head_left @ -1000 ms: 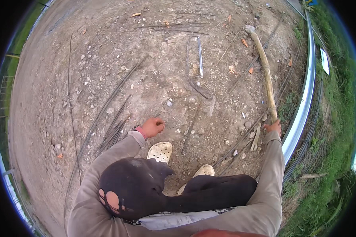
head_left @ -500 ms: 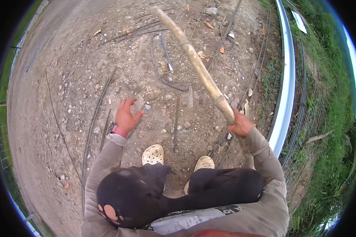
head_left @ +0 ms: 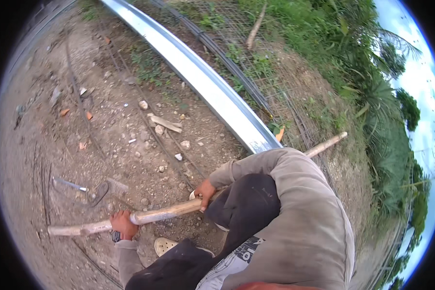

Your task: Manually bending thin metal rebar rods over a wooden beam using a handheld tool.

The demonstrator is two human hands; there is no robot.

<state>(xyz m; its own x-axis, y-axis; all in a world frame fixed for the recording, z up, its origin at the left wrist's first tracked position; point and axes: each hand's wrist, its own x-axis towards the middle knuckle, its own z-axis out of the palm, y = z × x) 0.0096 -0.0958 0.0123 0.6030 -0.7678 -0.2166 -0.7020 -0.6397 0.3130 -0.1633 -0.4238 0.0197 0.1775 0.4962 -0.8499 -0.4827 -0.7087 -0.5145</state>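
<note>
A pale wooden pole, knobbly like bamboo, lies low across the front of my body. My left hand is wrapped round it toward its left end. Close to my right knee, my right hand grips it too, fingers partly hidden behind the wood. The pole passes behind my knee and right sleeve, and a pale length in line with it shows beyond my arm. On the ground past my left hand lies a tool with a straight blue-silver bar and a dark curved part. One cream clog shows below the pole.
A long silver metal channel runs from the far left to my right arm. Beside it lie dark rods and wire mesh. Stones, a wood scrap and thin bars litter the dirt; grass and bushes rise at right.
My view has swung to the right. The pole has come down from its upright slant to lie crosswise. My left hand, empty before, now holds it; my right hand still grips it.
</note>
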